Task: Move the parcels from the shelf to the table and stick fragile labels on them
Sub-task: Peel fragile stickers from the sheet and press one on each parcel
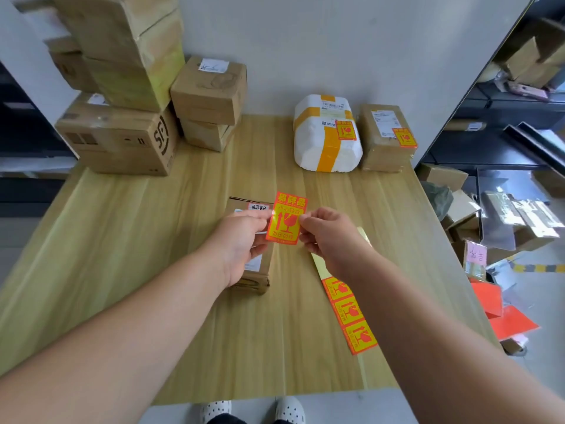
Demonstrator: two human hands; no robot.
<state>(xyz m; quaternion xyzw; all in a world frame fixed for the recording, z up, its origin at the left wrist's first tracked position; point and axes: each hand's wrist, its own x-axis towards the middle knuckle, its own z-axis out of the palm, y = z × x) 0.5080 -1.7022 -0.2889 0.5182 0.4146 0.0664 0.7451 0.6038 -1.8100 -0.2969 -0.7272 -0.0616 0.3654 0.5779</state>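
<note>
Head view: both hands' fingers point(264, 216) pinch the fragile label point(286, 218) between them, above the parcel point(258, 264).

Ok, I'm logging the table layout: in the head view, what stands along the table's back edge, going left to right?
Large cardboard box stack → two smaller stacked boxes → white foam parcel → brown parcel.

We see a parcel storeroom: taped cardboard boxes point(122, 87) stacked on a wooden table point(153, 240), with dark shelving point(504, 117) holding more packages.
</note>
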